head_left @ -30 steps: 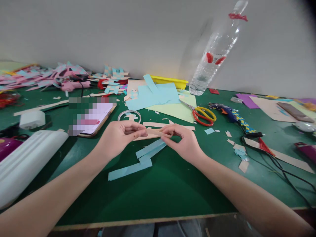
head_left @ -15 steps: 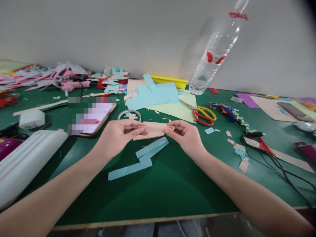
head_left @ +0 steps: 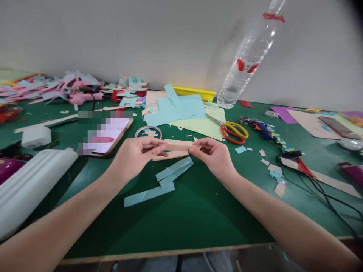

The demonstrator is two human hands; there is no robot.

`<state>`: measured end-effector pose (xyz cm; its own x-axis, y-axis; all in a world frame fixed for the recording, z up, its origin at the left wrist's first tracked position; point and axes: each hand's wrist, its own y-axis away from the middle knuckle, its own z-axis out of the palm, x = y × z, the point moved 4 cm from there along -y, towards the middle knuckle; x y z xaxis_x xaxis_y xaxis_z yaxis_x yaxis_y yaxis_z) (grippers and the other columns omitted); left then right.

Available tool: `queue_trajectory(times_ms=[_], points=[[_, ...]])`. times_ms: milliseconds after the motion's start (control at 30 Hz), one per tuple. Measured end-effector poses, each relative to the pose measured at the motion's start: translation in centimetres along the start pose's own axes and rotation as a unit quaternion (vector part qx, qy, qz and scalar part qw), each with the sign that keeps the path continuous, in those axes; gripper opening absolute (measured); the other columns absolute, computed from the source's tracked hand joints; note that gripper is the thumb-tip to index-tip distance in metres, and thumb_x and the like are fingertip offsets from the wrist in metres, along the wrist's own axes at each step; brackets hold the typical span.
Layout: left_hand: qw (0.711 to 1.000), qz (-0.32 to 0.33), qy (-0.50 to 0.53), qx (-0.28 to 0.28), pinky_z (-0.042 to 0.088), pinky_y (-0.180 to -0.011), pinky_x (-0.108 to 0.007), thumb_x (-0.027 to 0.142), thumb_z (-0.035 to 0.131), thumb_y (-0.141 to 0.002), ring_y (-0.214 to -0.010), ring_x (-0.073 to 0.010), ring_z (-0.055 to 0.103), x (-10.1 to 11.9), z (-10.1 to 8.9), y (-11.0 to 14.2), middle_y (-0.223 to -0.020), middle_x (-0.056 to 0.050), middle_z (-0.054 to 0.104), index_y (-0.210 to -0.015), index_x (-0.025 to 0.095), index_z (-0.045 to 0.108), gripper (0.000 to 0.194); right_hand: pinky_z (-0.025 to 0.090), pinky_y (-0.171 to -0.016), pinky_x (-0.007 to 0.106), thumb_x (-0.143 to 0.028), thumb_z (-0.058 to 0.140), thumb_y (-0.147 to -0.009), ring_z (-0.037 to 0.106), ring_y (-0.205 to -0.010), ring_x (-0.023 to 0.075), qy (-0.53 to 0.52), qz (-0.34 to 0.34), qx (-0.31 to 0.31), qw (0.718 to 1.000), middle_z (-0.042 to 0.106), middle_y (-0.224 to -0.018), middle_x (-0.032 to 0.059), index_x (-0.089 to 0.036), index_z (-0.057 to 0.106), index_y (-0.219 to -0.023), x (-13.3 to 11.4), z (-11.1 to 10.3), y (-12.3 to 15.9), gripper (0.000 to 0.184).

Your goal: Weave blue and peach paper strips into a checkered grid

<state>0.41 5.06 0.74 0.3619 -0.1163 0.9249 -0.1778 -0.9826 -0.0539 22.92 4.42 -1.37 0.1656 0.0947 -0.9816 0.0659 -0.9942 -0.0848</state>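
Between my two hands a folded peach paper strip [head_left: 178, 147] is stretched level above the table. The thumb and fingers of my left hand [head_left: 141, 153] pinch its left end. My right hand [head_left: 211, 155] pinches the right end, where a fold shows at the fingertips. Another peach strip [head_left: 172, 155] lies just below the held one, and one more [head_left: 178, 142] lies behind it, partly hidden. Nearer to me, blue folded strips [head_left: 174, 172] rest on the green table [head_left: 198, 215]. A roll of tape [head_left: 148, 132] lies beyond my left hand.
Scissors [head_left: 234, 132] with red and yellow handles lie behind my right hand. A phone [head_left: 109, 134] is at the left, near a white charger [head_left: 36, 136]. Stacked blue sheets [head_left: 184, 109] and a tilted water bottle [head_left: 244, 64] stand at the back. Cables [head_left: 320, 190] run along the right.
My right hand has moved slightly up and right, away from the blue strips. The peach strip has turned and its layers have come together, narrower now between both hands.
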Motion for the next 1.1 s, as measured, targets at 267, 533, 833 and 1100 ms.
queue_trajectory(times_ms=[267, 533, 833, 1100], points=[[0.999, 0.011, -0.018, 0.024, 0.061, -0.082, -0.035, 0.038, 0.067, -0.084, -0.074, -0.0226, 0.075, -0.01, -0.21, -0.05, -0.081, -0.004, 0.078, -0.096, 0.02, 0.073, 0.022, 0.059, -0.077, 0.034, -0.045, 0.08, -0.073, 0.072, -0.081, 0.0176, -0.06, 0.014, -0.072, 0.995, 0.076, -0.09, 0.0039, -0.021, 0.072, -0.09, 0.36, 0.37, -0.07, 0.03], [0.996, 0.06, -0.051, 0.05, 0.061, -0.078, -0.031, 0.037, 0.064, -0.086, -0.072, -0.0201, 0.073, -0.1, -0.68, -0.15, -0.087, -0.003, 0.076, -0.098, 0.022, 0.072, 0.021, 0.06, -0.077, 0.033, -0.04, 0.081, -0.072, 0.072, -0.08, 0.0164, -0.043, 0.016, -0.074, 0.996, 0.076, -0.087, 0.0022, -0.022, 0.075, -0.088, 0.41, 0.27, -0.17, 0.024], [0.995, 0.057, -0.068, 0.05, 0.062, -0.079, -0.033, 0.04, 0.065, -0.086, -0.072, -0.0212, 0.073, -0.07, -0.8, -0.09, -0.086, -0.004, 0.076, -0.099, 0.021, 0.073, 0.024, 0.058, -0.076, 0.036, -0.04, 0.079, -0.074, 0.069, -0.078, 0.0173, -0.003, -0.005, -0.026, 1.0, 0.076, -0.088, 0.0034, -0.024, 0.078, -0.089, 0.45, -0.3, -0.43, 0.022], [0.993, 0.067, -0.072, 0.061, 0.063, -0.074, -0.033, 0.037, 0.065, -0.083, -0.067, -0.0208, 0.073, -0.09, -0.69, -0.36, -0.081, -0.003, 0.076, -0.096, 0.02, 0.073, 0.023, 0.056, -0.074, 0.035, -0.04, 0.08, -0.072, 0.067, -0.074, 0.0172, 0.013, -0.004, 0.001, 1.0, 0.076, -0.085, 0.0037, -0.023, 0.079, -0.088, 0.41, -0.54, -0.5, 0.023]])
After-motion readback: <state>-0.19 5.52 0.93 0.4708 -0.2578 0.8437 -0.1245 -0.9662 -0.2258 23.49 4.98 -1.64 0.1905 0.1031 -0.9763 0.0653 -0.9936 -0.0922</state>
